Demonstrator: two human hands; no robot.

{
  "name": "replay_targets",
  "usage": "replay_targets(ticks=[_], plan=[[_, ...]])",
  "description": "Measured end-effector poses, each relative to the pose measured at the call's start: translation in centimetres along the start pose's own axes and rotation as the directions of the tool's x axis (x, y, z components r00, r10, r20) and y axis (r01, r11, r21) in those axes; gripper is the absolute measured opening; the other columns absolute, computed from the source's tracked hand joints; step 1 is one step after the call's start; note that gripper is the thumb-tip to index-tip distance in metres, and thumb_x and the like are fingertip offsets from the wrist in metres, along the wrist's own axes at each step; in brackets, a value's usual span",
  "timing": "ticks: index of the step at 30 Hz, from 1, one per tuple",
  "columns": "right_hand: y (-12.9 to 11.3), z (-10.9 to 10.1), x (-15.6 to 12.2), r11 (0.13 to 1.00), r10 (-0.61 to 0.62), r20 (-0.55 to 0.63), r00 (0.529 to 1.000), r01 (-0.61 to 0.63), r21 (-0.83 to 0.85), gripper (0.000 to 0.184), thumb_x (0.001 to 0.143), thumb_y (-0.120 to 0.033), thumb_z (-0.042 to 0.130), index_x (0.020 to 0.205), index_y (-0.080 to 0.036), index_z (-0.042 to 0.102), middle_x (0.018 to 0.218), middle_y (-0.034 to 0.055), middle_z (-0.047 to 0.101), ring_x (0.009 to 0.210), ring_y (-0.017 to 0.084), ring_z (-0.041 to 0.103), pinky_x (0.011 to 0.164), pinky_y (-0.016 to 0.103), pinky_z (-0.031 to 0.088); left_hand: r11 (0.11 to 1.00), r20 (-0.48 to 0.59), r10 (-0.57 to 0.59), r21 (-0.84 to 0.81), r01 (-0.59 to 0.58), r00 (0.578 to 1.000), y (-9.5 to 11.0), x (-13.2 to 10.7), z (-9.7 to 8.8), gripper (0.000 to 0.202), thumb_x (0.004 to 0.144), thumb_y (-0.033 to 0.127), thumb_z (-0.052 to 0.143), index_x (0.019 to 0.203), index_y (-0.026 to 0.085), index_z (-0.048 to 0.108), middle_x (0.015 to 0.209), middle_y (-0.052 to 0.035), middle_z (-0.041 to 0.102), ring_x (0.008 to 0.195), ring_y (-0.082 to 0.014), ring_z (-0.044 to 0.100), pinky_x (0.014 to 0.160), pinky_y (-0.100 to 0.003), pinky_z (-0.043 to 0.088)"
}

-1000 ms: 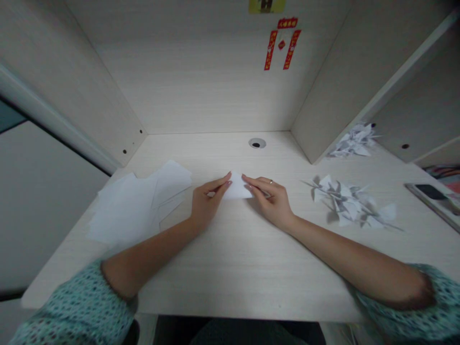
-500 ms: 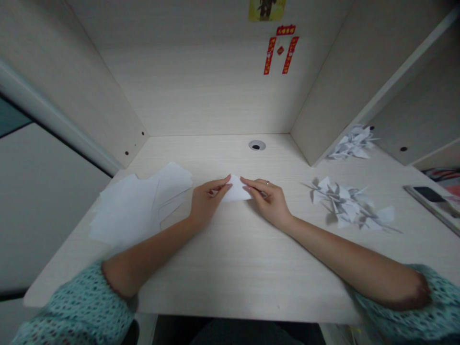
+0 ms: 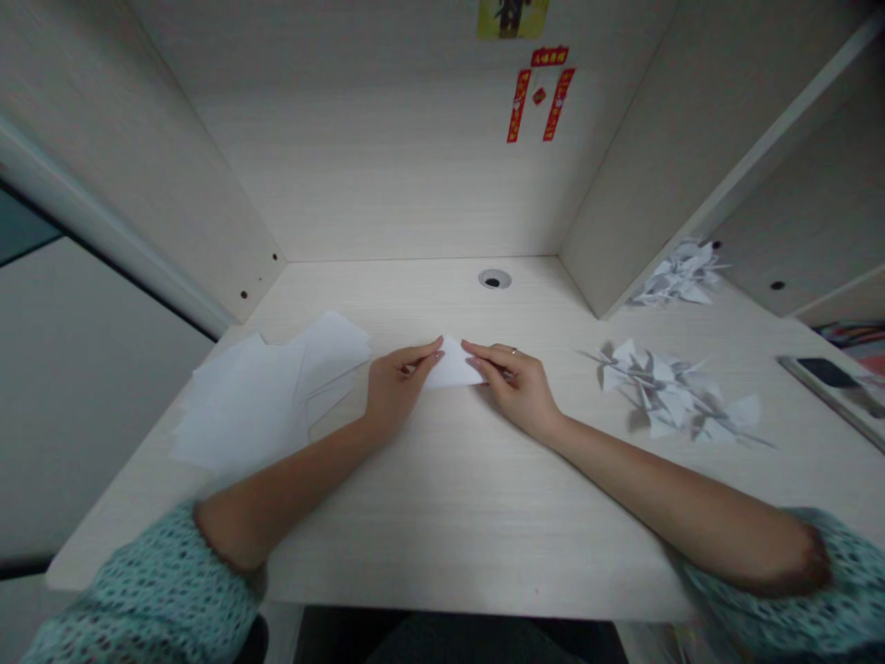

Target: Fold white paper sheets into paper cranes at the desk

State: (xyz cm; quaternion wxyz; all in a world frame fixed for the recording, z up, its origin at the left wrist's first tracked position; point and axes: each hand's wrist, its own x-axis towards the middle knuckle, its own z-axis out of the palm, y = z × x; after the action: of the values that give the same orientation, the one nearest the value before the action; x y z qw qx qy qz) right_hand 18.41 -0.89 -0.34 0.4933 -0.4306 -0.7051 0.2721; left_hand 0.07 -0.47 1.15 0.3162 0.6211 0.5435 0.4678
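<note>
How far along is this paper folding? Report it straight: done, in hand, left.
Done: two heaps of folded paper cranes lie to the right. In hand: a white paper triangle sits on the desk between the left hand and right hand. Left: a pile of flat white sheets, apparently unfolded.

Teal dotted sleeves [image 3: 145, 590], thin ring [image 3: 513, 350] on R hand [image 3: 518, 392].

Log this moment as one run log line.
left hand: fingertips on folded white paper | right hand: fingertips on same paper | left: loose white sheets | right: origami cranes
</note>
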Motion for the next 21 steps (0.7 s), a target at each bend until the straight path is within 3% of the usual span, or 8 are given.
replay_targets(ticks=[10,16,21], plan=[[0.4,0.2,0.0,1.000,0.023,-0.004,1.000,-0.023,0.001,0.026,0.088,-0.028,0.055,0.109,-0.021,0.070,0.072,0.0023,0.062,0.065,0.014,0.053,0.059,0.027,0.040,0.999,0.030,-0.037,-0.007,0.037,0.999,0.1,0.1,0.1,0.030,0.077,0.036,0.066,0.104,0.024,0.072,0.091,-0.0025,0.075,0.073,-0.0145,0.064,0.065,-0.025,0.049],[0.3,0.0,0.1,0.999,0.027,0.005,1.000,-0.027,-0.038,0.027,0.089,-0.030,0.054,0.108,-0.022,0.070,0.077,0.0038,0.065,0.065,0.015,0.054,0.060,0.028,0.041,0.998,0.120,-0.044,-0.035,0.048,0.992,-0.1,0.6,-0.2,0.049,0.077,0.038,0.067,0.122,0.023,0.062,0.078,-0.0005,0.074,0.065,-0.0125,0.062,0.056,-0.022,0.043],[0.2,-0.2,0.2,0.996,0.002,0.030,1.000,0.000,-0.092,0.027,0.090,-0.030,0.053,0.110,-0.023,0.070,0.076,0.0036,0.065,0.066,0.015,0.055,0.063,0.028,0.043,0.998,0.167,-0.063,-0.006,0.065,0.984,-0.7,1.3,-0.6,0.038,0.073,0.040,0.070,0.105,0.020,0.072,0.085,-0.0053,0.075,0.077,-0.0187,0.067,0.066,-0.027,0.048]])
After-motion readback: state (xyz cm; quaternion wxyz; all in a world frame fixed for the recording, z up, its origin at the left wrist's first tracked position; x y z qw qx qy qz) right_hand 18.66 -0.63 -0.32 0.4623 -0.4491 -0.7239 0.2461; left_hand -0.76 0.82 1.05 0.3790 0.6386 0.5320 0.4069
